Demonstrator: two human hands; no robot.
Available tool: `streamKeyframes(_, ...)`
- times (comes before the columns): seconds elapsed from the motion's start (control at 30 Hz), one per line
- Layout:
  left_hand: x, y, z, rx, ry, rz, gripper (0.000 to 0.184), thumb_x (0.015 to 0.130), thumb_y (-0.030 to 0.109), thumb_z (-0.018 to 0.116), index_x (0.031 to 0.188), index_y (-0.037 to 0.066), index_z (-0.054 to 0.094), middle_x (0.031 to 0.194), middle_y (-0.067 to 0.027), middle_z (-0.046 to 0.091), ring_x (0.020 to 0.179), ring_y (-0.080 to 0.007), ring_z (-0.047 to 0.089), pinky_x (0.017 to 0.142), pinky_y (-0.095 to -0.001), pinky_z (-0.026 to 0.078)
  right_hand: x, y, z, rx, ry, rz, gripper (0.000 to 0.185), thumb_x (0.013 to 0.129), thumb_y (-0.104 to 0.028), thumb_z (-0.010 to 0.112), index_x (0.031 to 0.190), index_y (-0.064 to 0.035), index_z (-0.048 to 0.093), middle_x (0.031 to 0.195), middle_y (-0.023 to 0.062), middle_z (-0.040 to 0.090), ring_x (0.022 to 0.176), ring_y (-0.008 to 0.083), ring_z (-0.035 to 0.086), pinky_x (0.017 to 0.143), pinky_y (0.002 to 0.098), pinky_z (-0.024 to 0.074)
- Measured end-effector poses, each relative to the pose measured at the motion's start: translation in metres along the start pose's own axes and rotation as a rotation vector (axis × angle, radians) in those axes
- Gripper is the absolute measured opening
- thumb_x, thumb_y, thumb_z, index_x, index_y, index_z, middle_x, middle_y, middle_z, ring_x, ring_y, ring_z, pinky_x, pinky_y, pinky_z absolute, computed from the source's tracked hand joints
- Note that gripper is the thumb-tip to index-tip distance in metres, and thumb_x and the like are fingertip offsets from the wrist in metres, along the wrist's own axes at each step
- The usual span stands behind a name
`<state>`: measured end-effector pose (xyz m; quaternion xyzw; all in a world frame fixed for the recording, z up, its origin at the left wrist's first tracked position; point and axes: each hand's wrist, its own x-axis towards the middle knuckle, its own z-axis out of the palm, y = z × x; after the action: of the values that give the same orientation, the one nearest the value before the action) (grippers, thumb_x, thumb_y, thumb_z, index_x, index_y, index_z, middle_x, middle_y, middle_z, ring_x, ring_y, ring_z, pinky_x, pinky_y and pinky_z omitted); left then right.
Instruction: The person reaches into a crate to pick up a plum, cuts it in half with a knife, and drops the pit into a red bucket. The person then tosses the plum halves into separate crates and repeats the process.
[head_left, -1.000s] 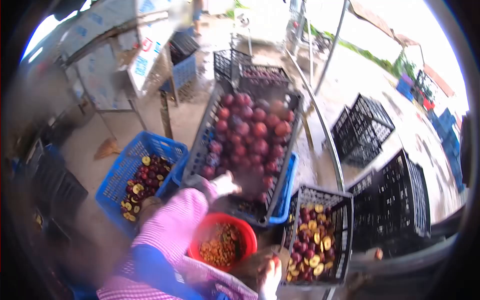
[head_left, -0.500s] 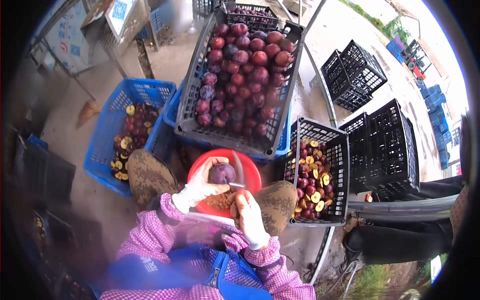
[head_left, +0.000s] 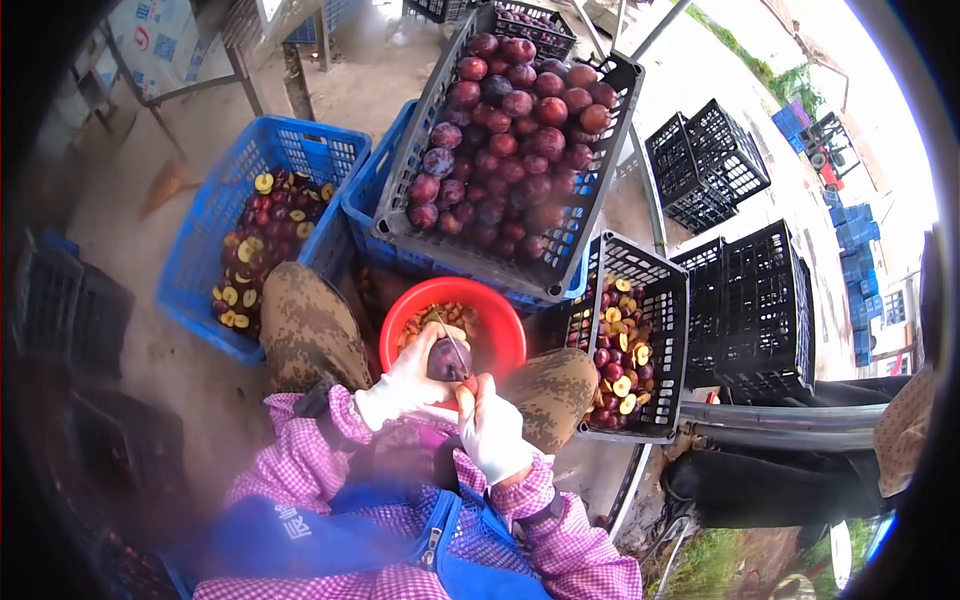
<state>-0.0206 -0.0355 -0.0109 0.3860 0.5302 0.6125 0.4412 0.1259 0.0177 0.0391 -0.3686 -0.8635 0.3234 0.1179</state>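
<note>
My left hand [head_left: 402, 388], in a white glove with bare fingertips, is closed around a dark purple plum [head_left: 446, 362] above my lap. My right hand [head_left: 494, 430], gloved the same way, grips the reddish handle of a small knife [head_left: 468, 384]. The thin blade lies across the top of the plum; whether it has cut in, I cannot tell. Just beyond both hands stands a red bowl [head_left: 512, 325] between my knees, with light brown pits [head_left: 456, 313] in it.
A black crate [head_left: 600, 190] heaped with whole plums rests on a blue crate ahead. Halved plums fill part of a blue crate [head_left: 190, 240] at left and a black crate [head_left: 675, 360] at right. Stacked black crates [head_left: 755, 310] and another person's dark-clothed leg [head_left: 790, 483] are farther right.
The knife blade has swung from beside the plum to across its top. Both hands and the plum sit slightly lower against the bowl, showing more pits. The view has shifted a little.
</note>
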Motion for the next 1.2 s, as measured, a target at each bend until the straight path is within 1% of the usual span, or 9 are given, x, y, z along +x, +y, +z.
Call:
streamKeyframes(0.4,-0.003,0.008,0.003,0.522,0.044,0.101,0.054,0.063,0.009,0.074,0.109,0.005,0.046,0.101,-0.0128,0.05,0.097,-0.0303,0.054,0.084,-0.036,0.044,-0.008,0.034,0.041,0.019,0.051,0.027,0.025,0.092,-0.03,0.052,0.093,-0.0054,0.049,0.067,0.018,0.061,0.056,0.0333,0.062,0.052,0.0427,0.0488)
streamKeyframes(0.5,-0.002,0.011,0.001,0.493,-0.005,0.084,0.053,0.064,0.008,0.074,0.109,0.005,0.046,0.102,-0.0109,0.051,0.099,-0.0268,0.054,0.085,-0.0352,0.044,-0.004,0.038,0.037,0.584,0.127,-0.027,0.028,0.095,-0.036,0.045,0.091,-0.0083,0.047,0.061,0.0102,0.055,0.044,0.022,0.053,0.042,0.0359,0.043)
streamKeyframes(0.57,-0.002,0.014,0.0,0.323,-0.056,-0.058,0.056,0.063,0.006,0.074,0.111,0.004,0.045,0.105,-0.01,0.052,0.101,-0.0219,0.054,0.087,-0.0339,0.044,-0.003,0.022,-0.013,1.55,-0.671,0.703,0.035,0.099,-0.04,0.036,0.08,-0.0107,0.042,0.051,-0.0035,0.035,0.037,0.0094,0.03,0.033,0.0256,0.0265)
streamKeyframes(0.63,0.003,0.005,0.007,0.304,-0.016,0.054,0.06,0.062,0.005,0.073,0.115,0.005,0.045,0.109,-0.0084,0.052,0.103,-0.0189,0.053,0.089,-0.0323,0.044,-0.02,0.007,-0.032,1.858,-0.904,0.516,0.037,0.099,-0.043,0.034,0.079,-0.0113,0.039,0.052,-0.0056,0.026,0.039,0.0047,0.021,0.033,0.0211,0.0171)
streamKeyframes(0.73,0.003,-0.002,0.006,-0.423,0.059,-0.231,0.067,0.062,-0.002,0.067,0.123,0.009,0.042,0.112,-0.005,0.052,0.104,-0.0184,0.053,0.088,-0.0317,0.046,-0.015,-0.002,-0.043,1.733,-0.58,0.463,0.038,0.099,-0.043,0.034,0.079,-0.0108,0.039,0.053,-0.005,0.028,0.04,0.0052,0.022,0.034,0.0207,0.0177)
streamKeyframes(0.83,0.001,0.008,0.004,-0.673,0.122,-0.364,0.061,0.068,-0.002,0.06,0.124,0.008,0.041,0.112,-0.0074,0.052,0.099,-0.0213,0.056,0.083,-0.0335,0.048,-0.024,0.052,0.005,0.787,-0.164,0.248,0.029,0.095,-0.033,0.046,0.091,-0.0048,0.048,0.059,0.0072,0.052,0.043,0.0215,0.047,0.042,0.0327,0.0382)
streamKeyframes(0.93,0.002,0.001,0.004,-0.765,0.105,-0.317,0.057,0.07,0.0,0.059,0.124,0.008,0.042,0.112,-0.0092,0.053,0.097,-0.0237,0.058,0.084,-0.0343,0.048,-0.026,0.033,-0.004,0.321,-0.028,0.113,0.021,0.094,-0.024,0.049,0.09,-0.0031,0.049,0.063,0.0172,0.054,0.053,0.0298,0.055,0.053,0.0357,0.0427)
streamKeyframes(1.03,0.001,0.004,0.008,-0.837,0.088,-0.311,0.055,0.071,0.001,0.059,0.123,0.008,0.043,0.113,-0.0099,0.054,0.097,-0.0244,0.058,0.085,-0.0346,0.047,-0.027,0.03,-0.005,0.252,-0.098,0.184,0.024,0.094,-0.025,0.049,0.093,-0.001,0.049,0.073,0.025,0.057,0.069,0.0411,0.06,0.06,0.0432,0.0453)
streamKeyframes(1.2,0.001,0.003,0.011,-0.824,0.106,-0.301,0.053,0.071,0.001,0.059,0.122,0.008,0.044,0.113,-0.0099,0.054,0.098,-0.0247,0.058,0.085,-0.0351,0.047,-0.026,0.027,-0.003,0.199,-0.089,0.157,0.023,0.094,-0.025,0.049,0.092,-0.0014,0.049,0.071,0.0249,0.058,0.07,0.0432,0.059,0.058,0.0455,0.0444)
